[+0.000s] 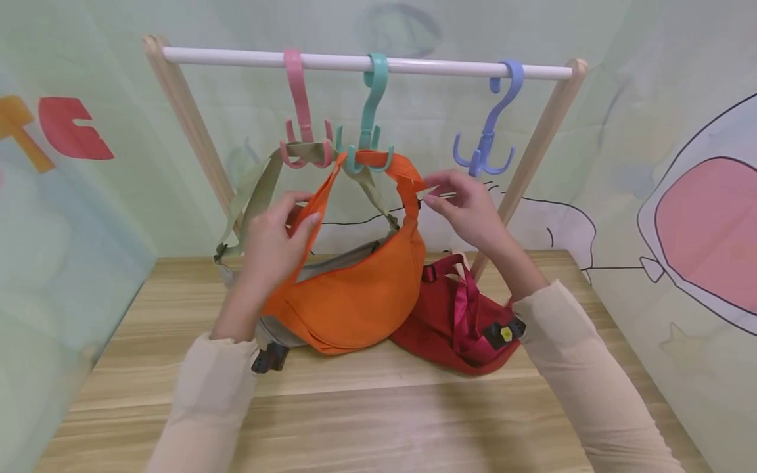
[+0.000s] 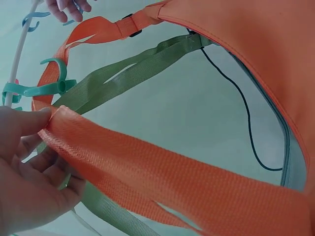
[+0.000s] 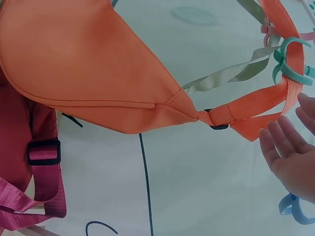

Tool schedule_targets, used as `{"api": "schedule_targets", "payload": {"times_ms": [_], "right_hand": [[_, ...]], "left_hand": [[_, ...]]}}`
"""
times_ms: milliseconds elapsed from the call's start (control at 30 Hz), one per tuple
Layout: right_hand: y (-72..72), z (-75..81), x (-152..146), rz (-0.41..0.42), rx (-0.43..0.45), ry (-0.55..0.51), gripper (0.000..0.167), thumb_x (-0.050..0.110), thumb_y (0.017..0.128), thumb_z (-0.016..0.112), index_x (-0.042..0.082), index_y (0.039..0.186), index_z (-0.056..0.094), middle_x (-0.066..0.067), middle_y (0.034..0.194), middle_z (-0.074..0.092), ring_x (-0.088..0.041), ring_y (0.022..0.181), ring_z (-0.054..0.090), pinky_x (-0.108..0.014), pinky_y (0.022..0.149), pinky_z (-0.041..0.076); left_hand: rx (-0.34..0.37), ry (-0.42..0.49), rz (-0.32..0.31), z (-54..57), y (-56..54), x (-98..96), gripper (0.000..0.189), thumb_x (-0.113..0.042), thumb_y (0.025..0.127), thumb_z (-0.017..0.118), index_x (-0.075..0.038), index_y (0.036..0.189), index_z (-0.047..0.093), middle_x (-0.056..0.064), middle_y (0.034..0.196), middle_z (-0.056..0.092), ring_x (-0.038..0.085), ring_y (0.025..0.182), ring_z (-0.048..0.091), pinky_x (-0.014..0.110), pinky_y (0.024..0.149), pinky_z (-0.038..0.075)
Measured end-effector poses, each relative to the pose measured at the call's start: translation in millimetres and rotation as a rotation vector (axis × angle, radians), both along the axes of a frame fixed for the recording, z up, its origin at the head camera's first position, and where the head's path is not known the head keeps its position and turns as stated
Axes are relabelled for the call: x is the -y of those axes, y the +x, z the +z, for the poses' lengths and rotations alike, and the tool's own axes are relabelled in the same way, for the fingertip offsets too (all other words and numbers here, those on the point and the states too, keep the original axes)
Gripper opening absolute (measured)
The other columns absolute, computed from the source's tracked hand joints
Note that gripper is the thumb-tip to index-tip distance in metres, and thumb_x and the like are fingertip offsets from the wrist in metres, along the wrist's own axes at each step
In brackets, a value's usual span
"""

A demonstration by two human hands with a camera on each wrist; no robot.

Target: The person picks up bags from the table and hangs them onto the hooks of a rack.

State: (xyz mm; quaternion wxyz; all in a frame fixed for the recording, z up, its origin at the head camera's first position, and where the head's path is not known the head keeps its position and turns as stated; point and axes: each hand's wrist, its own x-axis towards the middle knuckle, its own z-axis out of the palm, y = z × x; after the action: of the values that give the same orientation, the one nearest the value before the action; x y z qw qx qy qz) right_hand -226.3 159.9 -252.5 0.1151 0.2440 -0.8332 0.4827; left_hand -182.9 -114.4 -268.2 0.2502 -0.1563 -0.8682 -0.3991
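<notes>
An orange crossbody bag [image 1: 361, 292] hangs by its strap [image 2: 123, 152] from the green hook [image 1: 371, 112], its lower edge close over the table. My left hand [image 1: 275, 240] holds the left side of this strap, thumb in front and fingers behind; the left wrist view shows the thumb tip at the strap's edge. Beside the strap's right side is my right hand [image 1: 467, 203]. In the right wrist view, that hand [image 3: 293, 157] has its fingers extended, fingertips right by the loose strap end, nothing in its grasp.
Behind the orange bag, a grey-green bag hangs by its olive strap [image 1: 269, 180] from a pink hook [image 1: 300, 98]. A red bag [image 1: 437, 322] lies on the wooden table [image 1: 355, 420]. A blue hook [image 1: 487, 131] hangs farther right on the white rail [image 1: 230, 58].
</notes>
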Motion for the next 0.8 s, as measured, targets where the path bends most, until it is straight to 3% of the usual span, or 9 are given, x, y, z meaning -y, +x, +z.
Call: {"api": "schedule_targets", "payload": {"times_ms": [167, 467, 633, 800], "right_hand": [[1.1, -5.2, -4, -0.004, 0.005, 0.014, 0.028, 0.006, 0.087, 0.061, -0.002, 0.114, 0.057, -0.013, 0.109, 0.059, -0.020, 0.097, 0.056, -0.034, 0.085, 0.047], [4.1, -13.2, -9, 0.011, 0.020, -0.012, 0.029, 0.002, 0.086, 0.062, -0.005, 0.113, 0.056, -0.015, 0.106, 0.060, -0.022, 0.096, 0.057, -0.037, 0.083, 0.047], [6.4, -17.9, -12, 0.022, 0.043, -0.008, 0.033, 0.003, 0.085, 0.063, -0.003, 0.116, 0.055, -0.014, 0.107, 0.058, -0.024, 0.096, 0.058, -0.039, 0.084, 0.047], [9.0, -20.4, -16, 0.037, 0.077, -0.004, 0.036, 0.005, 0.085, 0.063, 0.000, 0.119, 0.053, -0.012, 0.108, 0.057, -0.022, 0.097, 0.057, -0.040, 0.084, 0.046]], "left_hand": [[0.018, 0.030, -0.006, 0.1, 3.0, -3.1, 0.029, -0.006, 0.087, 0.061, 0.000, 0.115, 0.058, 0.019, 0.096, 0.063, 0.028, 0.085, 0.060, 0.041, 0.071, 0.049], [0.027, 0.085, -0.031, -1.2, 8.4, -3.3, 0.032, -0.006, 0.087, 0.061, 0.000, 0.118, 0.056, 0.017, 0.104, 0.061, 0.028, 0.092, 0.057, 0.042, 0.078, 0.046], [-0.022, 0.147, -0.039, -1.6, 11.3, -3.2, 0.034, -0.005, 0.085, 0.063, 0.000, 0.118, 0.057, 0.016, 0.108, 0.059, 0.029, 0.095, 0.055, 0.043, 0.081, 0.044], [-0.126, 0.173, -0.042, -1.5, 14.2, -3.6, 0.036, -0.002, 0.081, 0.067, 0.004, 0.115, 0.057, 0.018, 0.107, 0.058, 0.029, 0.098, 0.053, 0.043, 0.084, 0.042]]}}
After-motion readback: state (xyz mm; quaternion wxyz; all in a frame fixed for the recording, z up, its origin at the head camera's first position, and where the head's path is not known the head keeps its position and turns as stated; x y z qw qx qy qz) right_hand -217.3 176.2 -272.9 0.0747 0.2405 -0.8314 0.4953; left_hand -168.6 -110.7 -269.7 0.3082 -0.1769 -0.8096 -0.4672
